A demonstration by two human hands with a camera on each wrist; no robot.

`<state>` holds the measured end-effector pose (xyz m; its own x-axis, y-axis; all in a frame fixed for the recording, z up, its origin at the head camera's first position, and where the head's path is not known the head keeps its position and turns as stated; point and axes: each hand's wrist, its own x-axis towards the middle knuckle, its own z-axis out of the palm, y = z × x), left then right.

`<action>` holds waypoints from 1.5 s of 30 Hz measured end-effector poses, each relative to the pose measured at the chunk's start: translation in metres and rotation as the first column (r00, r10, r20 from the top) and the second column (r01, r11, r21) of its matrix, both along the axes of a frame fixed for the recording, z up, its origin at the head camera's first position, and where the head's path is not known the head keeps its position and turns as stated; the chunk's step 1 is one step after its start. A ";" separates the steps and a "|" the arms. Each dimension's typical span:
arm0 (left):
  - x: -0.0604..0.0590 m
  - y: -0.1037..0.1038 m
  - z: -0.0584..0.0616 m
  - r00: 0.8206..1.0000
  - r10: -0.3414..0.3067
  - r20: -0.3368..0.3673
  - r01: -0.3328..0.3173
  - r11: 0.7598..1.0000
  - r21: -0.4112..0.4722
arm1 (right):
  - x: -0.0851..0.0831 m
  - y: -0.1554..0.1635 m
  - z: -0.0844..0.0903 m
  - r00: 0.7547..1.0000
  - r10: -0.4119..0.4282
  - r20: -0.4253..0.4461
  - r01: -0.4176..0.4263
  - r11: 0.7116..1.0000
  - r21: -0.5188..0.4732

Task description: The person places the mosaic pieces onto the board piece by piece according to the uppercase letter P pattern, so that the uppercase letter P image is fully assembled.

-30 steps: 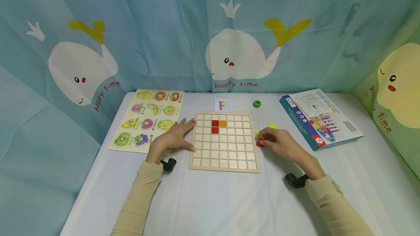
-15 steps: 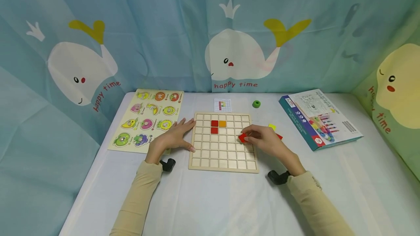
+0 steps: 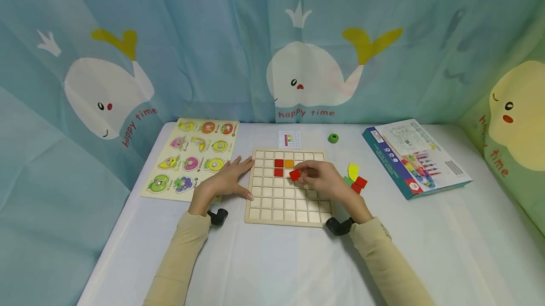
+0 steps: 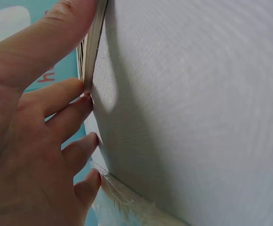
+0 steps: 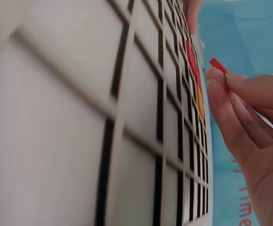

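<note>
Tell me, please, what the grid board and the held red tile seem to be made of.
Grid board: probably wood, smooth, unpainted, by its pale beige tone. Red tile: perhaps smooth painted wood or plastic; its even colour leaves that open.

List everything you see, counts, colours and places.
Grid board: one, pale, centre
Set tiles: two red, one orange, in grid
Held tile: one, red, above grid
Loose tiles: several, yellow, red, green, right of grid
Card: one, mostly white, behind grid
Round piece: one, green, right of card
Box: one, teal and white, right
Fruit board: one, cream, left
Table: one, white, underneath
Curtain: count unclear, mostly blue, behind
Wrist cameras: two, black, on wrists
Sleeves: two, beige, on forearms
Left hand: one, at grid's left edge
Right hand: one, pinching held tile
</note>
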<state>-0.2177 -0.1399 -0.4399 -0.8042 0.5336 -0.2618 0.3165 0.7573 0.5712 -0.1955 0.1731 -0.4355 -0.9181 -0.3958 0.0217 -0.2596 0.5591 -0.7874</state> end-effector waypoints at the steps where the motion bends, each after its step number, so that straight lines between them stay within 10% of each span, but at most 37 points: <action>1: 0.001 0.000 -0.001 1.000 -0.001 0.004 0.001 1.000 -0.002 | -0.001 -0.003 -0.001 1.000 0.008 0.002 -0.008 1.000 -0.001; 45: 0.001 0.002 0.004 1.000 0.004 0.004 -0.004 1.000 -0.009 | 0.004 -0.047 -0.006 0.999 0.012 -0.044 -0.005 0.988 0.157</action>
